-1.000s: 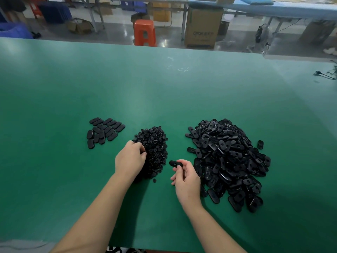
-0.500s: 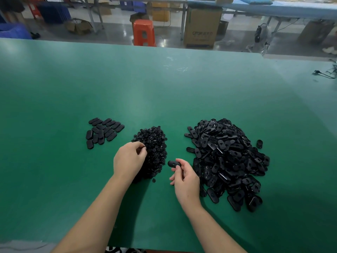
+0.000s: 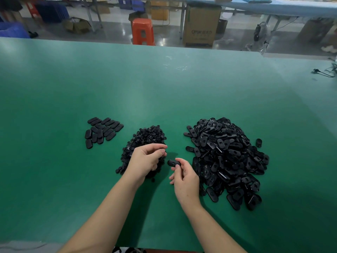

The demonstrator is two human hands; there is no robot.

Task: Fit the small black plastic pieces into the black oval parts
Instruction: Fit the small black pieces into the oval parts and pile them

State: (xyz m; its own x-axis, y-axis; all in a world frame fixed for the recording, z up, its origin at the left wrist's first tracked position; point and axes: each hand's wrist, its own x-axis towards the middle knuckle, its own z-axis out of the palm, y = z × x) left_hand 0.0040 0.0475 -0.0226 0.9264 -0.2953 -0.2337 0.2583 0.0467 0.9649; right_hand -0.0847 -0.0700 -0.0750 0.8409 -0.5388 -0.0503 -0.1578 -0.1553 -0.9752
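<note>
We see two bare forearms with no sleeves, watches, rings or gloves; the left hand (image 3: 145, 159) and right hand (image 3: 185, 179) are both uncovered down to the fingers (image 3: 158, 147), nails short and unpainted. Well behind the fingers, by the elbows, a grey garment (image 3: 21, 247) and a black-and-white patterned cloth (image 3: 127, 250) show

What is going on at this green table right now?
A person is assembling parts. The right hand pinches one black oval part, drawn from the big pile of ovals. The left hand, fingers curled, is over the heap of small pieces. A small group of ovals lies to the left.
</note>
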